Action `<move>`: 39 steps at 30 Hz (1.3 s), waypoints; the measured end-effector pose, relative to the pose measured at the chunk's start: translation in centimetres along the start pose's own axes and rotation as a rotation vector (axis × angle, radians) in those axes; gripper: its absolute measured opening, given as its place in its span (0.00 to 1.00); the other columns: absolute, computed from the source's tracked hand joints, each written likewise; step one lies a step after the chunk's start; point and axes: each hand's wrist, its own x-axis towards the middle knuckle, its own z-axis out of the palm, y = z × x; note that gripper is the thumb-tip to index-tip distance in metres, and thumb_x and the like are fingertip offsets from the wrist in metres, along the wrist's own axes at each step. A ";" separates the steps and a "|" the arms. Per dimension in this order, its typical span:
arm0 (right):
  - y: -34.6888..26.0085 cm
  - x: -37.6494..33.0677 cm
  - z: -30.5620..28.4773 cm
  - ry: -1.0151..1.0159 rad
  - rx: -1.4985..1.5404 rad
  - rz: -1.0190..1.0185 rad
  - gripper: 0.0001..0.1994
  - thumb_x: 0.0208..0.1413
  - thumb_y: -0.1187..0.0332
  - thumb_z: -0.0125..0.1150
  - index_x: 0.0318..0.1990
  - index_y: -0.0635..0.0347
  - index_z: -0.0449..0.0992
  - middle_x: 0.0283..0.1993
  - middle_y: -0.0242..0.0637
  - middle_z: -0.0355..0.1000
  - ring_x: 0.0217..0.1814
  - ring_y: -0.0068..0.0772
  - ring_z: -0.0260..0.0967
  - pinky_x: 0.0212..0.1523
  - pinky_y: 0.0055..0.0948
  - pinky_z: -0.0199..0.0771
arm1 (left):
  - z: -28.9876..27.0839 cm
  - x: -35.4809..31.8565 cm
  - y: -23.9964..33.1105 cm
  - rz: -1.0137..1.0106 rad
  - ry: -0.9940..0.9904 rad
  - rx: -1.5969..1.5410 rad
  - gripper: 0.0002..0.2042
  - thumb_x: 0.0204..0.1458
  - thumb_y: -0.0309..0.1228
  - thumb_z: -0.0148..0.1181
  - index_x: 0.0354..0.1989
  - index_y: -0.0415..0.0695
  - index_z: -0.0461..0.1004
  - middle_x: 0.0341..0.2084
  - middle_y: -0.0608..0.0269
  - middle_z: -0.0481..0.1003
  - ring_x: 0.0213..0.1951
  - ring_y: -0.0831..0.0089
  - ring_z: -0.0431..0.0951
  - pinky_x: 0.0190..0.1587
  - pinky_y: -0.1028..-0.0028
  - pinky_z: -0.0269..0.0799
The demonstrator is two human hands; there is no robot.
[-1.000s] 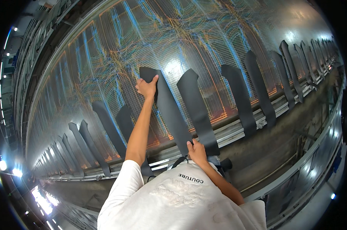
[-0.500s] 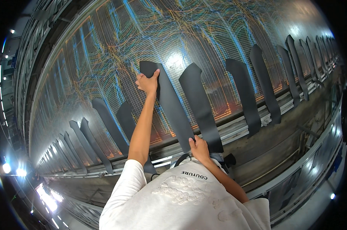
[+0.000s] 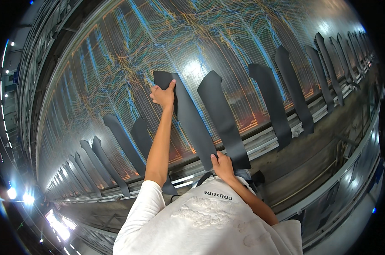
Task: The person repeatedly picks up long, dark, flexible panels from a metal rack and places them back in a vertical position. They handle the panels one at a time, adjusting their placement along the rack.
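A long dark grey strip (image 3: pixel 193 117) of flat sheet material, its far end wider and angled, slants across the patterned table in front of me. Near that far end, my left hand (image 3: pixel 163 94) grips its left edge, thumb on top and fingers curled. My right hand (image 3: pixel 222 165) pinches the near end, which hangs over the table's front edge close to my body. Just to the right lies a similar strip (image 3: pixel 223 117). Another dark strip (image 3: pixel 141 134) is partly hidden behind my left forearm.
More dark strips, such as one on the right (image 3: pixel 271 102) and one on the left (image 3: pixel 123 142), lie in a row along the table edge. Blue, orange and yellow lines cover the table surface (image 3: pixel 158 46). A metal rail (image 3: pixel 260 146) runs along the front edge.
The whole view has shifted slightly. Both hands keep their hold on the same strip, with hardly any movement against it.
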 end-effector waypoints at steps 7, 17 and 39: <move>1.0 0.1 0.7 0.036 0.000 -0.042 0.15 0.64 0.62 0.53 0.34 0.69 0.72 0.29 0.62 0.74 0.36 0.70 0.72 0.40 0.58 0.69 | -0.3 -0.5 0.6 0.014 0.001 0.056 0.47 0.37 0.56 0.77 0.54 0.26 0.66 0.51 0.44 0.68 0.58 0.51 0.59 0.62 0.53 0.52; 4.2 2.5 2.1 0.053 0.186 0.118 0.19 0.59 0.61 0.62 0.22 0.65 0.69 0.18 0.50 0.70 0.24 0.57 0.72 0.29 0.50 0.67 | -0.1 0.0 0.7 0.080 -0.030 0.088 0.53 0.35 0.58 0.77 0.59 0.23 0.63 0.56 0.35 0.67 0.63 0.45 0.58 0.69 0.49 0.46; 3.9 3.1 3.0 0.168 0.009 0.096 0.18 0.58 0.62 0.64 0.21 0.66 0.71 0.18 0.48 0.70 0.23 0.55 0.69 0.28 0.47 0.67 | 0.0 -0.2 0.4 0.095 -0.002 0.126 0.48 0.38 0.58 0.75 0.53 0.21 0.69 0.58 0.48 0.67 0.60 0.50 0.59 0.64 0.52 0.53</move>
